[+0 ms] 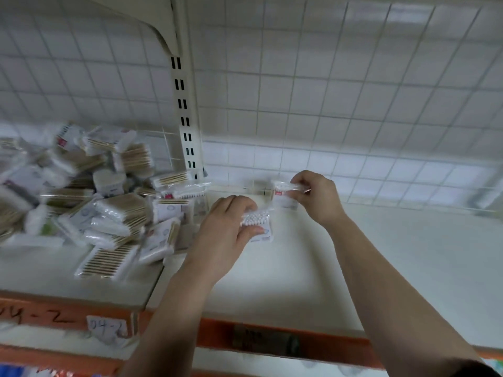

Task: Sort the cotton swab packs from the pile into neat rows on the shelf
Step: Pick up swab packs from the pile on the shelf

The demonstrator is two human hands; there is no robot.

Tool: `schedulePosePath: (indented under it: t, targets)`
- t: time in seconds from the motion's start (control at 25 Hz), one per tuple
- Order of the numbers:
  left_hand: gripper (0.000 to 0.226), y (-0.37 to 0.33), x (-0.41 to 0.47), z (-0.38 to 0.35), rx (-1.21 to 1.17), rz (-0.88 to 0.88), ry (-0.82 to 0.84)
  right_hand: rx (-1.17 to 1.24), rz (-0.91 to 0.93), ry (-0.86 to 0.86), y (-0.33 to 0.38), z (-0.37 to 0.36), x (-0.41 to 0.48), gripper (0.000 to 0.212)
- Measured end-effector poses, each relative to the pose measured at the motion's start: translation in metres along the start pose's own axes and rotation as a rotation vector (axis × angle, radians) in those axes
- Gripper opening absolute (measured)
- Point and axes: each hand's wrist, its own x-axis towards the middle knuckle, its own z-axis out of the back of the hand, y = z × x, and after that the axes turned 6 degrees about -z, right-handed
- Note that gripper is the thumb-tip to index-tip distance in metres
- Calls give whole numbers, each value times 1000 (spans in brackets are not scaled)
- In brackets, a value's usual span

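A loose pile of cotton swab packs (103, 202) covers the left shelf section, clear bags with wooden sticks and white tips. My left hand (226, 229) grips one pack (258, 221) with its white swab tips showing, just right of the pile, low over the shelf. My right hand (315, 197) pinches a second clear pack with a red label (283, 193) near the back of the right shelf section (381, 268), close to the back grid. Whether either pack touches the shelf I cannot tell.
A slotted cream upright post (185, 112) divides the two shelf sections. A white wire grid (340, 91) forms the back wall. An orange front rail (217, 336) carries paper labels reading 04-2. Something grey lies at the far right (487, 197).
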Motion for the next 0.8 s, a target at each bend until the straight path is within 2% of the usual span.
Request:
schedulePosePath:
  t: [0.12, 0.44, 0.8]
  targets:
    - [29, 4, 7, -7, 28, -4, 9, 18, 6, 7, -5, -5, 11, 13]
    - [29, 24, 20, -19, 36, -19, 43, 122, -87, -36, -11, -20, 28, 23]
    - [32, 34, 32, -24, 10, -44, 63, 131, -85, -43, -12, -23, 37, 17]
